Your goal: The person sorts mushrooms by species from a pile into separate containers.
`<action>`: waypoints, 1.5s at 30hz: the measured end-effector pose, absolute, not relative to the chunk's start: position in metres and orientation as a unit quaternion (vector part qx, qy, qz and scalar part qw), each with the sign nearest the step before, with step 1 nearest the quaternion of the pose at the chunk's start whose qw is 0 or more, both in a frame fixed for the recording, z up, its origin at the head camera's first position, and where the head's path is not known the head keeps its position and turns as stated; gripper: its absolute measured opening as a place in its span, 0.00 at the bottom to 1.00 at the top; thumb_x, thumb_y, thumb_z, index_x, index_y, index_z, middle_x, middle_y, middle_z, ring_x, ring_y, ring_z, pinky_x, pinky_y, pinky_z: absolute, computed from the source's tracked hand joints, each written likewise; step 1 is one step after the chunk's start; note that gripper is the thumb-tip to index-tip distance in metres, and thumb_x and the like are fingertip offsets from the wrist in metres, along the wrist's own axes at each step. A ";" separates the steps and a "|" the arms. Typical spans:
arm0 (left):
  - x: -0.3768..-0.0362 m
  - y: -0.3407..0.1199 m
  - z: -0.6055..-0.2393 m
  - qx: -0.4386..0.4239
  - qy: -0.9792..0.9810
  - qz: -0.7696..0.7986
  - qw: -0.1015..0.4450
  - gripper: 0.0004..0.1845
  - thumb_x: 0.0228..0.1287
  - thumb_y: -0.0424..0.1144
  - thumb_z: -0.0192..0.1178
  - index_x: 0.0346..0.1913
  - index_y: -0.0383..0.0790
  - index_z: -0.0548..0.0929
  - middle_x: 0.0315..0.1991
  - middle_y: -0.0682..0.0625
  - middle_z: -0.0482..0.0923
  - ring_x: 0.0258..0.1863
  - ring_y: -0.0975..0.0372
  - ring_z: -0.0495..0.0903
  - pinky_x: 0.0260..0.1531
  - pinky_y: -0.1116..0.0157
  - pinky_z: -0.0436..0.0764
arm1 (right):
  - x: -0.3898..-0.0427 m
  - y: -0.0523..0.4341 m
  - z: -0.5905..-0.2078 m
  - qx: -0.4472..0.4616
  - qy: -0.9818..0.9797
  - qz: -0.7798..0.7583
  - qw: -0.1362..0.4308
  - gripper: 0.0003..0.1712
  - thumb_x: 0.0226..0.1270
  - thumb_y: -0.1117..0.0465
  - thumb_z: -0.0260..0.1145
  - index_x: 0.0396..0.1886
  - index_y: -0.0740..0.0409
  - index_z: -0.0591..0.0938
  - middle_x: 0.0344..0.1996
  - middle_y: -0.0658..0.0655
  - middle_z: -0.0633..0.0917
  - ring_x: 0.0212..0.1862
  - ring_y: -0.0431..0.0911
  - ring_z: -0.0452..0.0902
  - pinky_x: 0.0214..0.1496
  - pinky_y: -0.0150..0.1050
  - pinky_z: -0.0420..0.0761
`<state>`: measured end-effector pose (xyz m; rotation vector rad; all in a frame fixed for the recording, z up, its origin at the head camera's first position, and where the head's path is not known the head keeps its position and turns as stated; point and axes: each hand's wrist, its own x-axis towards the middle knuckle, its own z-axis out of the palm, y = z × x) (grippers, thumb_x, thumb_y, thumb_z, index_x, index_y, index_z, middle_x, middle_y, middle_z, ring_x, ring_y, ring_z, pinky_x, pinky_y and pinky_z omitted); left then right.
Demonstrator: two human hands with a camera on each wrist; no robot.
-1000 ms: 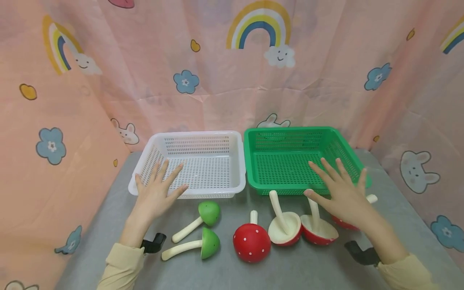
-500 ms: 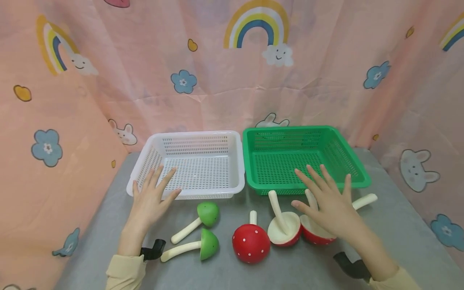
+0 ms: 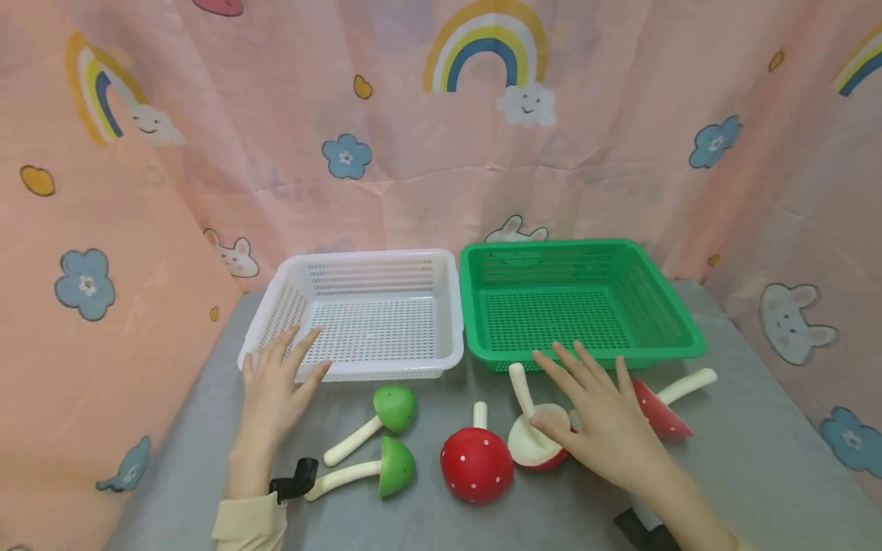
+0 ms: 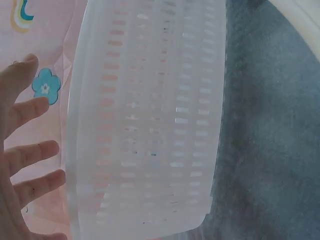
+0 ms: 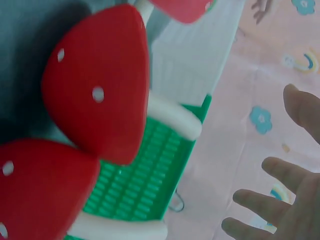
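Observation:
My left hand (image 3: pixel 272 398) hovers with spread fingers by the near left corner of a white basket (image 3: pixel 386 370). It holds nothing. Closest to it on the table are two toy mushrooms with green caps, an upper one (image 3: pixel 395 409) and a lower one (image 3: pixel 396 467). Over several red-capped toy mushrooms hangs my right hand (image 3: pixel 606 428), fingers apart and holding nothing. A dotted red mushroom (image 3: pixel 477 465) lies cap toward me. Beside it, an upturned mushroom (image 3: pixel 527 446) shows its cream underside. Another mushroom is mostly hidden beneath the right hand. A tilted red mushroom (image 3: pixel 660 413) lies right of that hand.
A green basket (image 3: pixel 586 360) stands against the white one's right side, with nothing seen inside either. The grey tabletop (image 3: pixel 441 528) runs in front. Behind and at both sides hangs a pink printed curtain (image 3: pixel 413 199).
Both hands have drawn back toward the near side. The right hand has also moved left, uncovering the far-right red mushroom and covering another. The mushrooms and baskets keep their places.

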<state>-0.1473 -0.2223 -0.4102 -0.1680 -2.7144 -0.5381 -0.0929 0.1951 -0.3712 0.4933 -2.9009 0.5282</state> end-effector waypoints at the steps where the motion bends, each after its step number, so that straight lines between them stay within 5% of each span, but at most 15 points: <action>1: -0.146 -0.224 -0.410 -0.054 -0.962 -0.192 0.184 0.29 0.67 0.55 0.55 0.69 0.56 0.66 0.71 0.41 0.62 0.69 0.41 0.59 0.64 0.29 0.44 | -0.092 0.192 -0.372 0.165 -0.968 0.174 0.079 0.45 0.58 0.35 0.65 0.73 0.37 0.61 0.72 0.58 0.64 0.74 0.62 0.52 0.70 0.74 0.40; 19: -0.134 -0.235 -0.413 -0.039 -0.961 -0.205 0.180 0.26 0.58 0.51 0.66 0.59 0.46 0.76 0.61 0.41 0.72 0.62 0.43 0.65 0.65 0.31 0.45 | -0.071 0.157 -0.392 0.236 -0.941 0.183 0.157 0.46 0.46 0.43 0.76 0.68 0.41 0.69 0.67 0.52 0.72 0.69 0.52 0.65 0.69 0.58 0.63; 35: -0.135 -0.233 -0.413 -0.037 -0.956 -0.217 0.193 0.16 0.57 0.43 0.68 0.46 0.41 0.79 0.46 0.43 0.75 0.53 0.47 0.68 0.63 0.31 0.49 | -0.065 0.128 -0.411 0.216 -0.960 0.168 0.053 0.50 0.36 0.40 0.80 0.65 0.38 0.71 0.61 0.47 0.76 0.60 0.44 0.71 0.46 0.42 0.85; 45: -0.137 -0.232 -0.414 -0.037 -0.956 -0.212 0.200 0.15 0.57 0.42 0.68 0.44 0.41 0.79 0.43 0.44 0.74 0.49 0.47 0.68 0.62 0.33 0.51 | -0.066 0.119 -0.420 0.230 -0.958 0.167 0.046 0.46 0.39 0.40 0.78 0.63 0.41 0.73 0.57 0.49 0.78 0.56 0.44 0.73 0.46 0.43 0.84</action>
